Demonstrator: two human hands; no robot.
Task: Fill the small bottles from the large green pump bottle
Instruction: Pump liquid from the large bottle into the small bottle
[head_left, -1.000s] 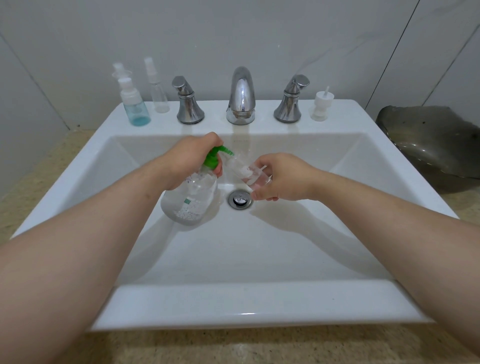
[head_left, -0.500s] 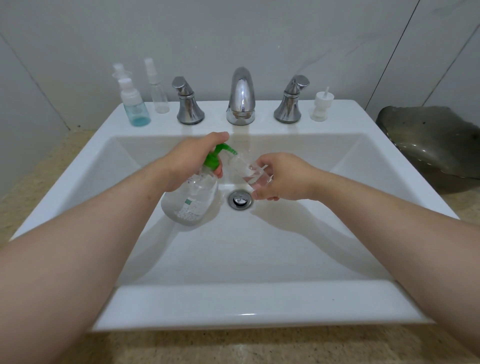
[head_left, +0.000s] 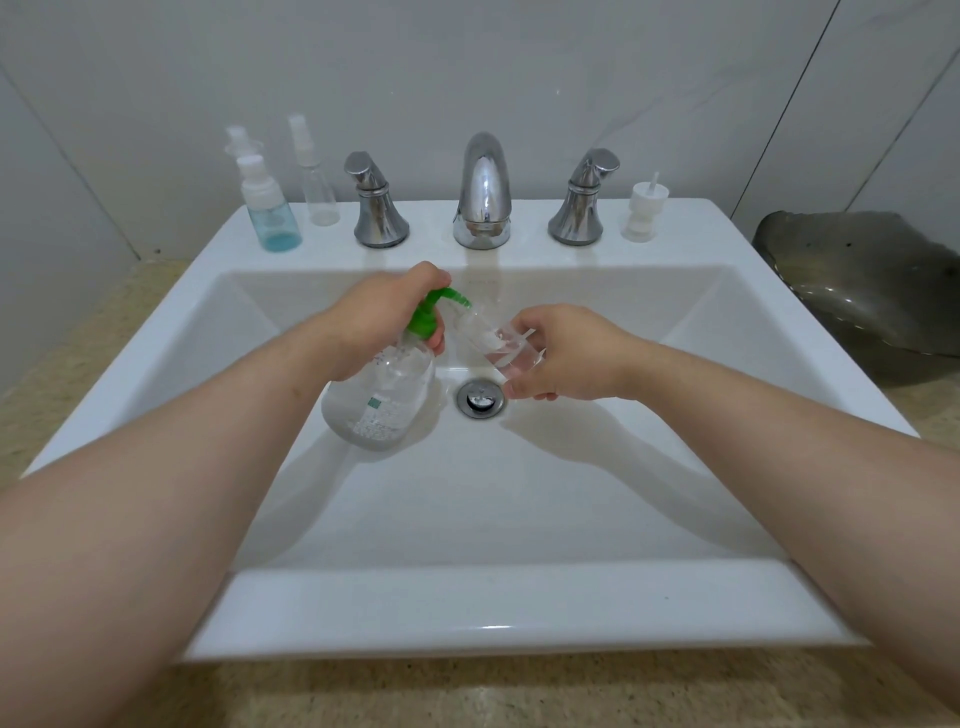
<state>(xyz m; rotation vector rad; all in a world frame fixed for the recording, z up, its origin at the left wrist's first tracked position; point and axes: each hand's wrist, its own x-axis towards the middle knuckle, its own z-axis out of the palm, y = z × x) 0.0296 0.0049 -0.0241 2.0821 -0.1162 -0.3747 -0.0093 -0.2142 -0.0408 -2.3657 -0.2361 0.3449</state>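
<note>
The left hand (head_left: 379, 317) clasps the neck of the large pump bottle (head_left: 382, 402), held above the sink (head_left: 467, 608). The right hand (head_left: 571, 353) holds a small clear bottle (head_left: 498, 345) tilted at the green spout. Both contain clear liquid. A spray bottle (head_left: 271, 218) on the ledge holds blue liquid. The small bottle's mouth is hard to make out.

White sink (head_left: 467, 613) set in speckled table (head_left: 519, 691). Chrome faucet (head_left: 481, 197) far centre, flanked by left handle (head_left: 376, 208) and right handle (head_left: 579, 202). Drain (head_left: 480, 397) mid-basin. Dark dish (head_left: 872, 280) far right.
</note>
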